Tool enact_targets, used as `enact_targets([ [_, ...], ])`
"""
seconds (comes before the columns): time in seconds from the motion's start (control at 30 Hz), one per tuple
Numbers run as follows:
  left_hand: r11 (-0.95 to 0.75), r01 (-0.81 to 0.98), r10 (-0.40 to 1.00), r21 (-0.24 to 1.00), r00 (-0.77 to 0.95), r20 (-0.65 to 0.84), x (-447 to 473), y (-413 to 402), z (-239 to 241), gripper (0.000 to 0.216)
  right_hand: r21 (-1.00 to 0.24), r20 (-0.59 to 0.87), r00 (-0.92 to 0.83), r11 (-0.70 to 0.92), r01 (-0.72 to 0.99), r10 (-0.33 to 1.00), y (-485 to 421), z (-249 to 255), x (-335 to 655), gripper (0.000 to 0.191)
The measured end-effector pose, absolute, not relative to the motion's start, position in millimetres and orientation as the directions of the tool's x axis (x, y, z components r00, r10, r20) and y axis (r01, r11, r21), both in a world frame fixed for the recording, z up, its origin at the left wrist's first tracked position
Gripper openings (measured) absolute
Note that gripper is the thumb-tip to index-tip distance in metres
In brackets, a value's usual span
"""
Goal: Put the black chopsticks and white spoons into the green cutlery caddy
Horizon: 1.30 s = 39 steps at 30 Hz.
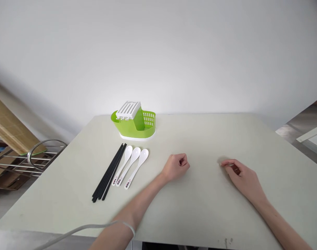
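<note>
My left hand (pixel 176 167) rests on the table as a loose fist, with nothing seen in it. To its left lie three white spoons (pixel 134 157), bowls pointing away from me, with small printed marks on their handles. Beside them is a bundle of several black chopsticks (pixel 110 173). My right hand (pixel 241 177) is on the right part of the table, thumb and forefinger drawn together in a pinch; I see no object between them. A green cutlery basket (pixel 134 129) with a white slotted top (pixel 129 109) and white base stands behind the spoons, apart from both hands.
The pale table (pixel 200 135) reaches back to a white wall (pixel 189 55). A grey cable (pixel 91 226) crosses over my left forearm. At the left, off the table, are a metal rack (pixel 31 156), a wooden board (pixel 13 125) and cardboard.
</note>
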<state>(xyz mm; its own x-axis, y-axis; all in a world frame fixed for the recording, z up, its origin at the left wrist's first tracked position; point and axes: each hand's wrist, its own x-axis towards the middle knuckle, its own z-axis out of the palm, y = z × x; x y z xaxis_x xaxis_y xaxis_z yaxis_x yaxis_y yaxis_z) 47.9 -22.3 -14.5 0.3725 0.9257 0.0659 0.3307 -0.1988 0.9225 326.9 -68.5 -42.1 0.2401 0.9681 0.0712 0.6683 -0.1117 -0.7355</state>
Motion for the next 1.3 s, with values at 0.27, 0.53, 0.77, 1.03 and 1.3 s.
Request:
enact_targets([
  [0.27,-0.257,0.312,0.901,0.915,0.421,0.109,47.9,-22.4,-20.2,0.025,-0.815,0.294,0.116,0.186,0.549,0.949,-29.4,11.1,239.9,0.021],
  [0.53,-0.301,0.26,0.889,0.918,0.424,0.172,48.9,-16.4,-34.4,0.034,-0.614,0.442,-0.357,0.568,0.548,0.823,16.3,52.6,158.0,0.02],
  [0.77,-0.353,0.228,0.873,0.907,0.43,0.232,49.2,-15.7,-27.8,0.036,-0.415,0.318,-0.567,0.649,0.638,0.76,35.7,65.2,102.1,0.04],
  [1.03,-0.365,0.287,0.876,0.886,0.428,0.222,48.6,-15.2,-27.7,0.035,-0.291,0.137,-0.562,0.576,0.764,0.816,52.0,54.0,89.2,0.068],
  [1.3,-0.366,0.327,0.88,0.871,0.427,0.209,48.3,-14.6,-28.7,0.033,-0.171,0.097,-0.543,0.552,0.816,0.834,45.6,58.1,94.1,0.069],
])
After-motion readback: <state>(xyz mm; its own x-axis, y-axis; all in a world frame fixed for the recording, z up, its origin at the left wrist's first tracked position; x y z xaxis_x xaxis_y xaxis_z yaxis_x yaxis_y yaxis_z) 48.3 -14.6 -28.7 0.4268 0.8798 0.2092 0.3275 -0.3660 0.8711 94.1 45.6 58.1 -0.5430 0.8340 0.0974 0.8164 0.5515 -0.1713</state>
